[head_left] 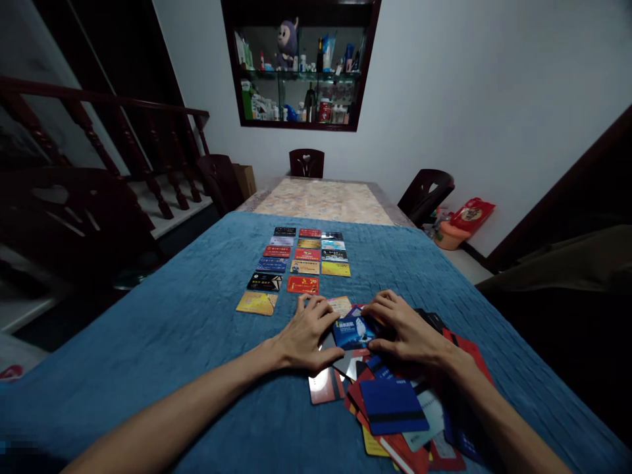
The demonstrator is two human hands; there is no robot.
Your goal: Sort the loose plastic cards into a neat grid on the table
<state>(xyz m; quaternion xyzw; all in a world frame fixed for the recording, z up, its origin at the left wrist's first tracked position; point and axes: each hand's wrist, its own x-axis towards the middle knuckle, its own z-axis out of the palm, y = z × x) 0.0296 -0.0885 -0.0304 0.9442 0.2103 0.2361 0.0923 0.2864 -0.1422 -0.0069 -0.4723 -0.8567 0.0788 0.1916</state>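
Note:
A blue card with a white sail-like picture (351,332) lies over a loose pile of cards in front of me. My right hand (405,330) has its thumb and fingers at that card's right side, closed on it. At its left edge is my left hand (307,334), with thumb and index finger apart and the fingertips close to or touching the card. Beneath and nearer me, the pile shows a blue card with a black stripe (394,403) and a red-and-silver card (326,384). My right hand and forearm hide part of the pile.
Cards lie in columns on the blue cloth (172,342), including a gold card (257,303), a red card (303,284) and a yellow card (336,268). Beyond the cloth is a patterned tabletop (326,197). Dark chairs (427,194) stand around the table.

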